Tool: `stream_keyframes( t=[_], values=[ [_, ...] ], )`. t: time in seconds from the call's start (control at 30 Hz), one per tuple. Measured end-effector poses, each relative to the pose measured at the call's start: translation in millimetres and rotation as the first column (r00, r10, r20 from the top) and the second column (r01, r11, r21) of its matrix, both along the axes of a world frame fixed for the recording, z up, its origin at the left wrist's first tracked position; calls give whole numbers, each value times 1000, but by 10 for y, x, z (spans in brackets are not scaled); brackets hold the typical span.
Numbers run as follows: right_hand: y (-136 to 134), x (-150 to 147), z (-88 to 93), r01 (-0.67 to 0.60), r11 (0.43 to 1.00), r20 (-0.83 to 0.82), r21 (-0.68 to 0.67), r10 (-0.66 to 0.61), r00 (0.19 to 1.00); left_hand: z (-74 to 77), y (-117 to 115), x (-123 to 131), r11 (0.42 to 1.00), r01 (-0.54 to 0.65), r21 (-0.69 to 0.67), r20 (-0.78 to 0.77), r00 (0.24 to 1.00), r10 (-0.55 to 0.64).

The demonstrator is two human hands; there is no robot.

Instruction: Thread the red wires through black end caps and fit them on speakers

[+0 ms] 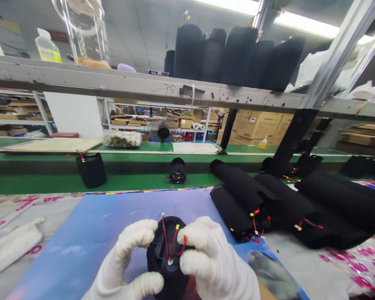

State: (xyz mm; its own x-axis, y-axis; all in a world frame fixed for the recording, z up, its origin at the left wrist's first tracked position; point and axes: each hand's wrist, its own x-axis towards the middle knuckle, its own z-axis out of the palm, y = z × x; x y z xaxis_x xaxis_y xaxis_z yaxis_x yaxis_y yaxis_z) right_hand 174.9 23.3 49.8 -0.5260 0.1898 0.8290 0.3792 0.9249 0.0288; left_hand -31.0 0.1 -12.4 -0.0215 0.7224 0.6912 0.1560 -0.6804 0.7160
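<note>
Head view: the gloved left hand (121, 254) and right hand (214, 260) pinch a black cylindrical unit (162, 266) from both sides at lower centre, above a blue printed mat (54, 258), apparently so its red wires (165, 237) face upward within reach.

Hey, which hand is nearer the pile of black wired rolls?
Right. The right hand sits just below and left of the black wired rolls; the left hand is farther left.

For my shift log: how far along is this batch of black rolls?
Done, apparently: black rolls with red wires lie at right; similar ones stand on the shelf. In hand: one black roll, between left hand and right hand. Left: cannot tell which remain unfinished.
</note>
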Motion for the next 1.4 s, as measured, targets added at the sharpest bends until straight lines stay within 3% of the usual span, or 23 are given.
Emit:
stream_keyframes(
  t=[0.07,0.1,0.17,0.23,0.27,0.33,0.43,0.53,0.63,0.7,0.77,0.9,0.97,1.07,1.13,1.2,1.27,1.33,1.4],
  values=[
    [-35,67,38,73,975,72,209,-90,993,-77,18,-71,995,-82,61,-21,996,83],
    [-45,119,51,96,965,55,244,-113,992,-92,29,-125,993,-87,80,-39,995,90],
    [-38,244,53,135,983,-71,123,-127,989,-75,51,-245,994,-20,107,-75,997,28],
    [8,357,32,135,978,-209,-159,-167,964,-12,59,-339,991,76,106,-92,994,-66],
    [41,394,19,129,939,-238,-319,-211,948,29,54,-366,993,83,80,-58,995,-79],
    [112,414,6,99,801,-208,-591,-270,940,116,32,-377,999,38,-9,83,996,-37],
    [204,327,46,47,589,-126,-807,-250,960,262,30,-339,983,-92,-156,238,963,128],
    [282,181,147,-3,499,-89,-867,-148,985,452,132,-298,909,-185,-374,14,979,206],
    [347,39,228,91,480,72,-872,-57,996,628,284,-236,831,-121,-543,-237,971,-13],
    [373,-50,241,188,502,173,-844,-77,982,685,370,-167,829,-54,-556,-303,942,-142],
    [382,-127,233,269,530,229,-804,-142,963,689,438,-83,859,-19,-511,-354,916,-191],
    [367,-156,266,352,552,273,-756,-223,936,644,522,44,914,-34,-405,-449,878,-166],
    [347,-54,319,298,499,240,-814,-178,954,639,516,44,923,-40,-382,-465,872,-154],
    [287,212,334,8,320,-19,-947,-81,997,612,434,-84,929,-33,-368,-467,871,-154],
    [212,366,240,-117,281,-141,-953,-67,988,528,359,-245,927,-44,-372,-454,880,-141],
    [115,408,80,-88,282,-110,-955,-64,992,385,302,-427,912,-103,-396,-404,912,-72],
    [26,301,-70,-60,221,-67,-973,-26,997,226,270,-588,892,-128,-434,-257,966,13],
    [-3,70,-136,-103,180,-104,-978,7,995,100,246,-703,881,-10,-473,79,995,54],
    [82,-224,-103,-110,221,-115,-969,-9,993,22,210,-775,871,157,-465,419,906,60]
  ],
)
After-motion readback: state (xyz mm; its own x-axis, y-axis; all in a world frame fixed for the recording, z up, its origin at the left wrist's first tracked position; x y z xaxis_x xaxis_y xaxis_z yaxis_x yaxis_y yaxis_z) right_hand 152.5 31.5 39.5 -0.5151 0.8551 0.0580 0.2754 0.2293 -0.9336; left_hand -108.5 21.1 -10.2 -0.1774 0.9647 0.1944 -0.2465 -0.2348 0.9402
